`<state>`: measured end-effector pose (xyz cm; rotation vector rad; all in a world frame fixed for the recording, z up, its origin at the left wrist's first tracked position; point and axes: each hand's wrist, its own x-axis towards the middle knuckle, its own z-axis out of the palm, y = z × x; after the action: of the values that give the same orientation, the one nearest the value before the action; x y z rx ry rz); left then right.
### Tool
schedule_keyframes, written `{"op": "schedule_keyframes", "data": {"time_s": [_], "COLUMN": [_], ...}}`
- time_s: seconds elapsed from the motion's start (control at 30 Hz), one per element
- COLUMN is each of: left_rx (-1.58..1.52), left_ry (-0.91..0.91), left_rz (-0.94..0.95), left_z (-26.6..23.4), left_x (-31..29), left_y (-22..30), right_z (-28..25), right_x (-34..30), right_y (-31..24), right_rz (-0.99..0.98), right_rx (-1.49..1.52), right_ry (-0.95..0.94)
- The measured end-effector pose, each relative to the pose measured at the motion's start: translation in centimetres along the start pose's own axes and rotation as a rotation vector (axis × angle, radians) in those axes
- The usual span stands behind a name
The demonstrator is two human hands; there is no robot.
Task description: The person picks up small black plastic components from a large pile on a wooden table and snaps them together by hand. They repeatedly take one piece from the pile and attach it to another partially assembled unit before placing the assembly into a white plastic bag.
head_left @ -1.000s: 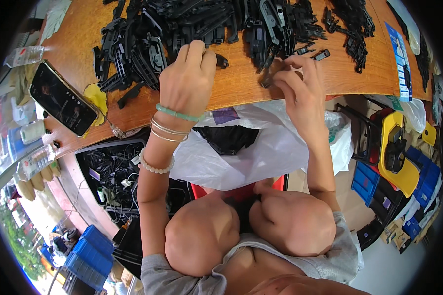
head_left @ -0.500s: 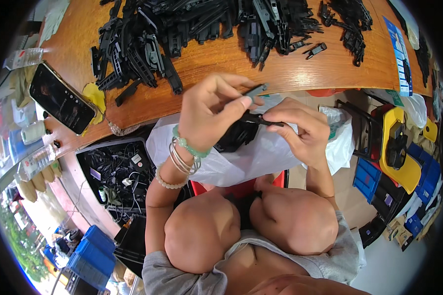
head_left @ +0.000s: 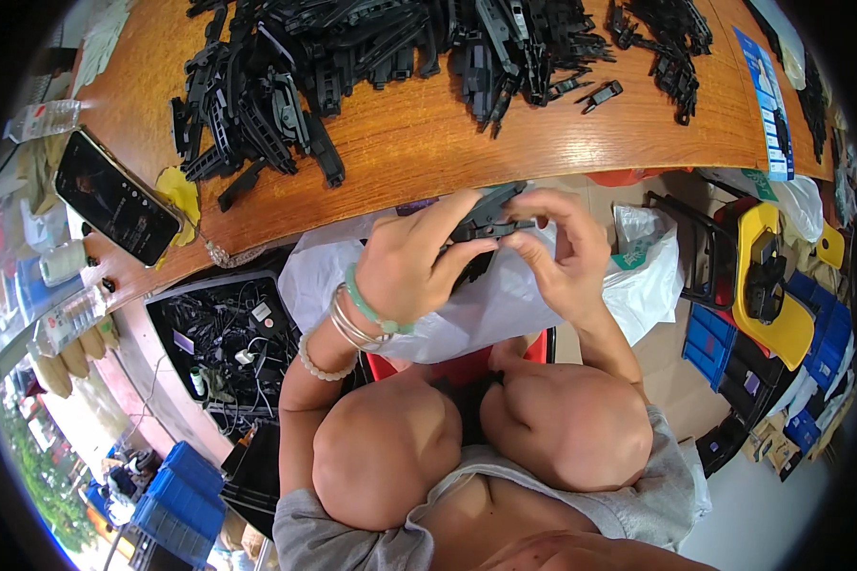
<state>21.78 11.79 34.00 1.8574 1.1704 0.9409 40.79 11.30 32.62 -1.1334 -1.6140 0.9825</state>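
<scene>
Head view: both hands are in front of the bench's (head_left: 400, 143) near edge, with a black plastic part (head_left: 490, 226) between them, above the white bag (head_left: 495, 319). The left hand (head_left: 405, 262) pinches it between thumb and fingers; the right hand (head_left: 571, 252) has thumb and curled forefinger at its right end. A slipping pinch could drop it into the bag — and uneven pressing might snap a thin tab. Counts: one part held, perhaps two, I cannot tell; three heaps on the bench — left heap (head_left: 248, 95), middle heap (head_left: 514, 48), right heap (head_left: 671, 57) — too tangled to number; one phone (head_left: 114, 195).
</scene>
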Motion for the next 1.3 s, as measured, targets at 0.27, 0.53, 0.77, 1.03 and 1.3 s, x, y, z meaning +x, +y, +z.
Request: {"op": "schedule_keyframes", "data": {"time_s": [0.27,0.53,0.77,1.03,1.3], "left_rx": [0.120,0.044,0.042,0.644,0.825], "left_ry": [-0.121,-0.124,-0.198,0.375,0.347], "left_rz": [0.160,0.209,0.134,0.233,0.155], "left_z": [-0.6,-0.2,-1.8,-3.6,-2.7], "left_x": [0.4,0.4,0.8,8.8,8.5], "left_y": [0.3,-0.6,-0.7,-4.0,-4.8], "right_z": [-0.7,-0.3,-0.6,-1.2,0.0], "right_x": [0.5,0.1,0.1,6.1,5.0], "right_y": [-0.3,0.1,-0.5,0.9,0.6], "right_rz": [-0.091,-0.097,0.194,-0.234,-0.157], "right_rx": [-0.060,-0.079,0.098,-0.478,-0.776], "right_ry": [-0.117,-0.034,-0.213,-0.090,-0.032]}}
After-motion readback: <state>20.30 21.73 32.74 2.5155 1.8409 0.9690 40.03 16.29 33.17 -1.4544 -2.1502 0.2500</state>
